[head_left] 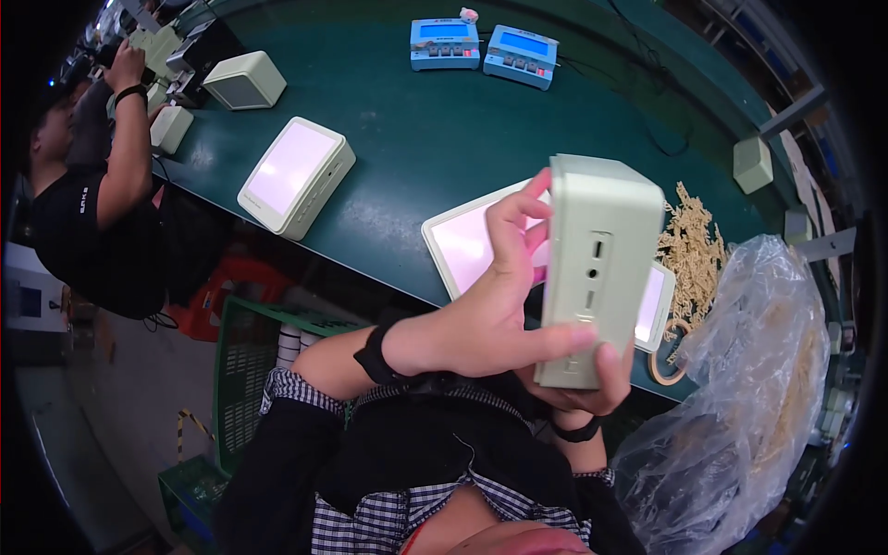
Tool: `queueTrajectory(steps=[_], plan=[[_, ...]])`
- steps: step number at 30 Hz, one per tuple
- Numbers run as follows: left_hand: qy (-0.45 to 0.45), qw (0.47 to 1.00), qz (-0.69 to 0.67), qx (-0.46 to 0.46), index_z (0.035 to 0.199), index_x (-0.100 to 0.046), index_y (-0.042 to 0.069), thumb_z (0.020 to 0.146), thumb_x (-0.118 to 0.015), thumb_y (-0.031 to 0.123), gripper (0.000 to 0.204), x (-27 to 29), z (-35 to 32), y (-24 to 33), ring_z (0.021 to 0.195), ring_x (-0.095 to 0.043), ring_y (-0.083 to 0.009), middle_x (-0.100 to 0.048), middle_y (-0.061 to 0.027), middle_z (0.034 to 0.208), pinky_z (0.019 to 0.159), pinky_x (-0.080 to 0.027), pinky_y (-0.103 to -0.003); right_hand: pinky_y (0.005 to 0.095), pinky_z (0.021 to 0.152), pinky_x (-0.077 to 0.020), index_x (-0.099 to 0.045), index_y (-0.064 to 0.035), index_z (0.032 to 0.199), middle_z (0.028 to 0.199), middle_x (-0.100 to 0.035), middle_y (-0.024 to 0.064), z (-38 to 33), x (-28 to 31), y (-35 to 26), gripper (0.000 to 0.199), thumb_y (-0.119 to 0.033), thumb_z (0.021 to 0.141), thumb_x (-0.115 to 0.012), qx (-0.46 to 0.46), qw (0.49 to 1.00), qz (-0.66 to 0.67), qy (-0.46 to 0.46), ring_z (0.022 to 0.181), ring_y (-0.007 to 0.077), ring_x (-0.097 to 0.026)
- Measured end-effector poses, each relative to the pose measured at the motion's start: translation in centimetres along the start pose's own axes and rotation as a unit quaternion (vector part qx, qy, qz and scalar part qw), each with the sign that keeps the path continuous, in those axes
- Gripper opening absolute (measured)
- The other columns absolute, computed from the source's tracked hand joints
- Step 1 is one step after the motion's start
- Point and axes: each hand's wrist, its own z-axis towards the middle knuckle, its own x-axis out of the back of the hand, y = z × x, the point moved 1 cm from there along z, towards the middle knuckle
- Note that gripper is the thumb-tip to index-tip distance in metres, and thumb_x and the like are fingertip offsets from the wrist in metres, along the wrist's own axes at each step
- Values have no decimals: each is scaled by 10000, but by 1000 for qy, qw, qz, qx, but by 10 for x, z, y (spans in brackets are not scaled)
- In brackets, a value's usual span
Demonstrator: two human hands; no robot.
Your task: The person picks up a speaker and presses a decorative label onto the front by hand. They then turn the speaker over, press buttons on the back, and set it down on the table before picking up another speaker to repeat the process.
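A pale green, box-shaped device [606,222] is held up in front of me, its narrow side with several ports and buttons turned toward me. My left hand [481,319] grips its left part, thumb pressed on the ported side and fingers on the face turned away to the left. Under the lower end, my right hand [606,384] supports it, mostly hidden behind the device. Just beyond lies a device with a lit screen [462,245], partly covered by my left hand. A lit screen corner [655,301] shows to the right; I cannot tell whether it belongs to the same device.
Another lit device [296,176] stands left on the green table [398,139]. Two blue display boxes [444,44] sit at the back. Right are piled tan pieces [694,245] and a clear plastic bag [740,370]. A co-worker [102,203] and a green crate [240,379] are left.
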Motion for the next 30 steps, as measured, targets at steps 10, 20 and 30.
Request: queueTrajectory(steps=[10, 20, 30], plan=[[186, 592, 759, 197, 1491, -332, 90, 857, -634, 569, 850, 179, -6, 45, 1404, -245, -522, -270, -316, 1520, 1093, -288, -592, 501, 1036, -459, -441, 26, 1381, 1390, -512, 181, 46, 163, 107, 605, -248, 864, -594, -508, 716, 438, 193, 1251, 323, -533], [94, 556, 775, 287, 1496, -304, 16, 877, -562, 628, 909, 174, 24, 14, 1358, -275, -585, -275, -327, 1518, 1065, -353, -585, 376, 1013, -447, -587, 33, 1209, 1196, -628, 127, 218, 234, 294, 364, -150, 900, -647, -420, 872, 195, 162, 1130, 244, -593], [-80, 759, 634, 129, 1495, -312, 24, 824, -626, 603, 940, 161, 100, 18, 1308, -365, -576, -333, -329, 1485, 1047, -400, -526, 343, 797, -521, -641, 14, 1137, 1008, -687, 123, 240, 239, 526, 524, -201, 701, -838, -317, 912, -155, 207, 861, 207, -649]])
